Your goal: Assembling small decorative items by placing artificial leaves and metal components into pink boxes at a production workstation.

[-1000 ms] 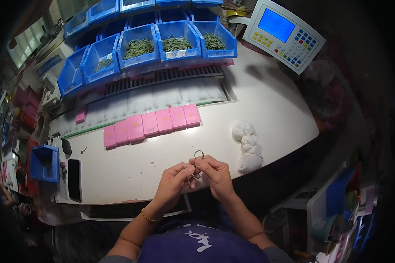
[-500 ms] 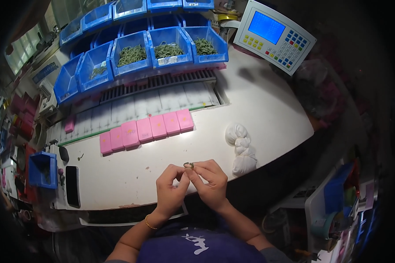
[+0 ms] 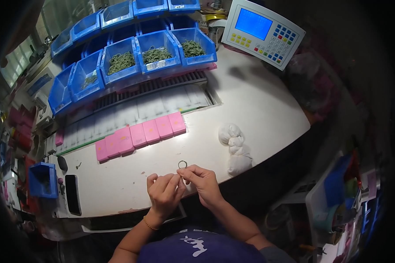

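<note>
A small thin greenish ring point(image 3: 182, 161) stands up between the thumb and index finger of my right hand point(image 3: 202, 182), over the front of the white table. My left hand point(image 3: 164, 190) is just beside it, its fingers curled and their tips meeting the right fingertips below the ring. Whether the left fingertips hold anything is hidden. Beyond the hands, a row of pink blocks point(image 3: 151, 130) lies side by side on the table. A knotted white cloth bundle point(image 3: 239, 163) rests to the right of my right hand.
Blue bins point(image 3: 158, 65), several with tangled green rings, stand at the back. A keypad unit with a blue screen point(image 3: 254, 24) is at the far right. At the left are a phone point(image 3: 73, 195), a small blue bin point(image 3: 43, 186) and a small stemmed piece point(image 3: 78, 165).
The ring has turned upright, so its round opening now shows. My left hand has rolled over and its fingers have curled. The view has shifted slightly.
</note>
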Tool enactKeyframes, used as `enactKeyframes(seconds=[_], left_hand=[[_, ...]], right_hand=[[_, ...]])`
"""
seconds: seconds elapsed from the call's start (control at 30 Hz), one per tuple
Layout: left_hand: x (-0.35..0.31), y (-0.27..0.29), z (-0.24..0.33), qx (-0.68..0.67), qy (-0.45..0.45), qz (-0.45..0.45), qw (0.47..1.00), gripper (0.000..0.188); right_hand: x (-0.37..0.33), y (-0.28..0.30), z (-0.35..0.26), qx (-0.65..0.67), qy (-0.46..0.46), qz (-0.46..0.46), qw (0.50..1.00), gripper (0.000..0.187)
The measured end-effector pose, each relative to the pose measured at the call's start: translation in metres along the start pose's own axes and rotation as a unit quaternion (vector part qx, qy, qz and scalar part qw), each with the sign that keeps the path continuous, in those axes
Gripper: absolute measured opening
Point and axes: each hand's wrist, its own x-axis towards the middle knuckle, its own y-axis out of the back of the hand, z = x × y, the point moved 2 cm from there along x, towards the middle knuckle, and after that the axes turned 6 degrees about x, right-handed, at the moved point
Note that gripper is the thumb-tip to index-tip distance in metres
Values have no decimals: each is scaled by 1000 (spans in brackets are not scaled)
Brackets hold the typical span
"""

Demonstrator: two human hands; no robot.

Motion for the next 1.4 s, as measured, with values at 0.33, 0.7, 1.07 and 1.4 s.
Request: enactKeyframes(seconds=[0.33, 0.7, 1.07, 1.4], left_hand=[[-19, 18, -4, -85, 175, -79, 978, 13], [-54, 36, -15, -653, 580, -245, 421, 22], [-89, 88, -31, -31, 322, -311, 894, 16], [-33, 73, -31, -295, 432, -260, 812, 23]], right_hand=[[-12, -14, 6, -384, 305, -5, 871, 13], [-11, -15, 7, -10, -61, -184, 981, 26], [3, 5, -3, -104, 23, -33, 994, 16], [-1, -6, 1, -97, -15, -62, 993, 17]])
